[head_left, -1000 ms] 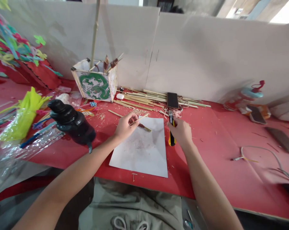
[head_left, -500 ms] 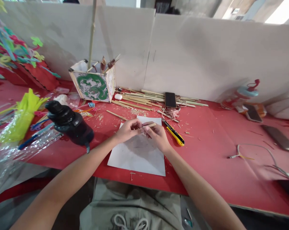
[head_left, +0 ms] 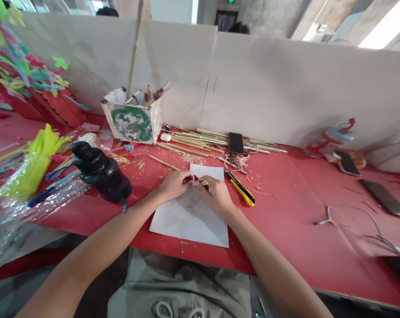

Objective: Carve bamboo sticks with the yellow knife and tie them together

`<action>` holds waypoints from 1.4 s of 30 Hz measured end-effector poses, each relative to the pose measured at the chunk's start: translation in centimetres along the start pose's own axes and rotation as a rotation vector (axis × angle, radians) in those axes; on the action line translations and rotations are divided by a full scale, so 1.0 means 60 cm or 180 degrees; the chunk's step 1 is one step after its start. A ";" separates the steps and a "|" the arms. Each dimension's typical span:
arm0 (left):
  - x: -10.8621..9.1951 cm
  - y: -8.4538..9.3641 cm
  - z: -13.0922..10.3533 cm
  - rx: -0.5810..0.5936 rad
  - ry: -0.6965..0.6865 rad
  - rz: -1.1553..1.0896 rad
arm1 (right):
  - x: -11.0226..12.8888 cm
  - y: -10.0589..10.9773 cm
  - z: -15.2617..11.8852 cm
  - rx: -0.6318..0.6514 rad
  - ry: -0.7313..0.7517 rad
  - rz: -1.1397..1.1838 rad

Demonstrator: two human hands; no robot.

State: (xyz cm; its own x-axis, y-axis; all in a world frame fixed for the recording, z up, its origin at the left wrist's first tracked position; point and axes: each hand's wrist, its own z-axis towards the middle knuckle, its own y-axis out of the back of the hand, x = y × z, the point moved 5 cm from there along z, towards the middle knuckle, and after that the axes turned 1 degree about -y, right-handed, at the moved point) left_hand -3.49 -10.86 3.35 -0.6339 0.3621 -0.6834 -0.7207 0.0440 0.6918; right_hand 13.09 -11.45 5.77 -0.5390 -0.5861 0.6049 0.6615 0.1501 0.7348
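Observation:
My left hand (head_left: 176,184) and my right hand (head_left: 215,192) meet over the top part of a white paper sheet (head_left: 189,221). The fingers of both are bent and pinched together. A short pale wooden stick (head_left: 204,183) shows its end between my right fingers, and the rest of it is hidden. What my left fingertips pinch is too small to make out. Just right of my right hand lies a yellow and black utility knife (head_left: 242,190). One thin stick (head_left: 163,162) rests on the table behind my left hand.
A dark bottle (head_left: 103,174) stands left of my left forearm. Behind are a dragon-painted box (head_left: 131,123), a pile of bamboo sticks (head_left: 193,142) and a phone (head_left: 236,143). Plastic-wrapped yellow strips (head_left: 34,163) lie left. A cable (head_left: 355,208) and dark device (head_left: 383,196) lie right.
Both hands have turned inward and closed more over the stick, so less of it shows. The whole view has shifted slightly, with the table items appearing a little lower.

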 end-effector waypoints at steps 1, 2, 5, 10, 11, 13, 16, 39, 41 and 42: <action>0.002 -0.002 0.000 0.0007 0.0000 -0.0004 | 0.005 -0.003 -0.002 0.0052 0.0061 -0.0024; 0.003 -0.003 0.000 0.0009 -0.0005 -0.0018 | 0.010 -0.007 -0.004 0.0121 0.0137 -0.0050; 0.005 -0.003 0.001 0.0006 -0.0020 -0.0075 | 0.020 -0.015 -0.008 0.0354 0.0346 -0.0205; 0.002 -0.005 0.001 -0.0011 0.0106 0.0009 | -0.017 0.009 0.005 0.0000 -0.0514 -0.0982; 0.001 -0.006 0.002 -0.0036 0.0135 0.0018 | -0.025 0.015 0.007 -0.0086 -0.0727 -0.1161; -0.001 -0.008 0.002 -0.0086 0.0177 0.0042 | -0.029 0.021 0.008 -0.0174 -0.0872 -0.1352; -0.001 -0.010 0.001 -0.0114 0.0136 0.0081 | -0.006 0.001 0.006 0.0110 -0.0334 -0.1029; 0.001 -0.013 0.004 -0.0270 0.0125 0.0099 | -0.025 0.009 0.019 0.0215 -0.0795 -0.1841; 0.001 -0.014 0.004 -0.0257 0.0086 0.0062 | -0.005 -0.009 0.014 0.0432 -0.0355 -0.1650; 0.002 -0.014 0.003 -0.0244 0.0064 0.0020 | 0.010 -0.021 0.010 0.0568 -0.0050 -0.1524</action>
State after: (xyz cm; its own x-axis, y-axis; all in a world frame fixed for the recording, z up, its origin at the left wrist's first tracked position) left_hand -2.92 -10.67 2.75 -0.6435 0.3432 -0.6842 -0.7356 -0.0300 0.6768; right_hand 11.62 -11.50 5.42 -0.7686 -0.6105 0.1912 0.2399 0.0020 0.9708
